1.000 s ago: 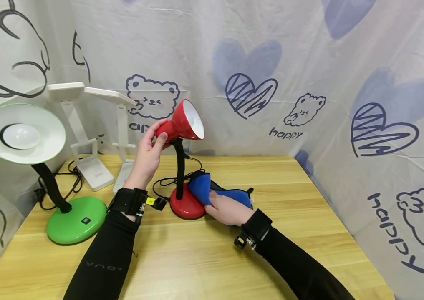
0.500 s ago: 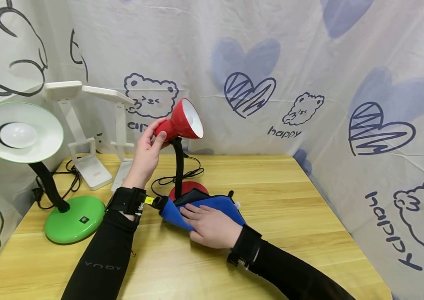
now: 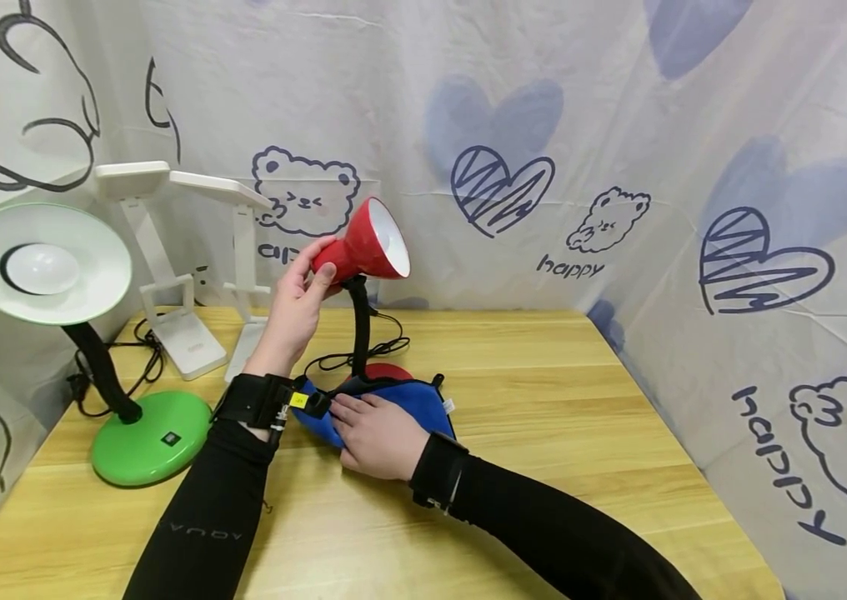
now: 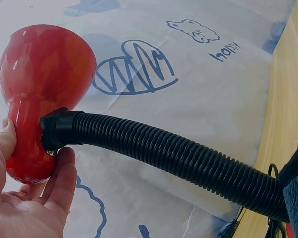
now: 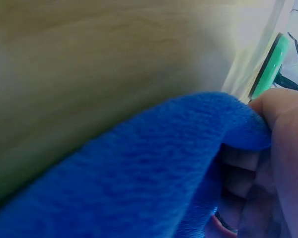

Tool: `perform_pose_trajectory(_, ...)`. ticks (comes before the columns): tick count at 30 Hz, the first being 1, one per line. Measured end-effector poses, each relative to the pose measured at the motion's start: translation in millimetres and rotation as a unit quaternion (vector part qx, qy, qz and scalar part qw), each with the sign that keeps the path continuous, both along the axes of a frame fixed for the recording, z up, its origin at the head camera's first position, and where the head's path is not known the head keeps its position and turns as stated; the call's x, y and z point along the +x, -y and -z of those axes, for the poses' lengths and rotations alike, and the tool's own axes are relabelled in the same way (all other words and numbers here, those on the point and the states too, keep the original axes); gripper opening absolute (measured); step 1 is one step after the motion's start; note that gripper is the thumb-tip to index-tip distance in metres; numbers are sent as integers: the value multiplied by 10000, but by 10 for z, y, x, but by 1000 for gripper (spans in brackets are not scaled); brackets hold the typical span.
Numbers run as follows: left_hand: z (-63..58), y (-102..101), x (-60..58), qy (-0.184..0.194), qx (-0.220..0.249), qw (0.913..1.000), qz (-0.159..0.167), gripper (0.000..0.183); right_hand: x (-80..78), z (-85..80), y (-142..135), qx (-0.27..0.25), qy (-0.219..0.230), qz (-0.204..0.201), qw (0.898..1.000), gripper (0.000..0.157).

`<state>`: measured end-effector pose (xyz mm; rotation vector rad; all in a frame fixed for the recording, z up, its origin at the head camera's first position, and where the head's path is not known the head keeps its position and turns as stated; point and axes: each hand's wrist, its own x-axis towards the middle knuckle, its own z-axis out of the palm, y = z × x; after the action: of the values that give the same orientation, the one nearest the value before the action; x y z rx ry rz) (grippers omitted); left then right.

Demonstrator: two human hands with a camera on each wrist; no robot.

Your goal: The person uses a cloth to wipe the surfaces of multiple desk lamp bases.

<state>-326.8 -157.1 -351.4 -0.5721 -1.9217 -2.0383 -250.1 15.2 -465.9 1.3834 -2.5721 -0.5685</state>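
My left hand (image 3: 294, 308) grips the narrow back of the red desk lamp's head (image 3: 371, 242), thumb in front and fingers behind. In the left wrist view, the lamp's black ribbed neck (image 4: 179, 158) runs down from the red shade (image 4: 47, 64). My right hand (image 3: 382, 437) holds a blue plush cleaning cloth (image 3: 423, 404) at the front of the red lamp base (image 3: 386, 372), hiding most of that base. In the right wrist view the cloth (image 5: 139, 158) folds between thumb and fingers. It has a dark underside, a small loop and a white tag.
A green desk lamp (image 3: 153, 437) stands at the left, its white-lined shade facing forward. Behind it are two white folding lamps (image 3: 194, 346) near the curtain (image 3: 408, 108). Black cords (image 3: 386, 346) lie behind the red lamp on the wooden table (image 3: 528, 358).
My right hand has drawn the cloth from the right side of the red base round to its front and leftward. My left hand has stayed on the lamp head.
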Motion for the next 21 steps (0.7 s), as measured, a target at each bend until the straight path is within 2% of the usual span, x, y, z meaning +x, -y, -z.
perform_pose_trajectory(4,1,6,-8,-4,0,10000,-32,41,40,-17,-140,-185,314,-145,9992,51)
perform_pose_trajectory(9,1,5,-12,-3,-4,10000,-31,40,116,-44,-444,-354,749,-241,9963,51)
perform_pose_trajectory(15,-5,9,-5,41,11,10000,-55,40,79,-9,-859,-617,1103,-342,9914,53)
perform_pose_trajectory(18,-5,9,-3,56,5,10000,-36,41,31,3,-1037,-1019,1499,-275,9831,49)
perform_pose_trajectory(21,-3,8,-8,56,12,10000,-22,41,-27,14,-1179,-1554,2025,-16,9669,46)
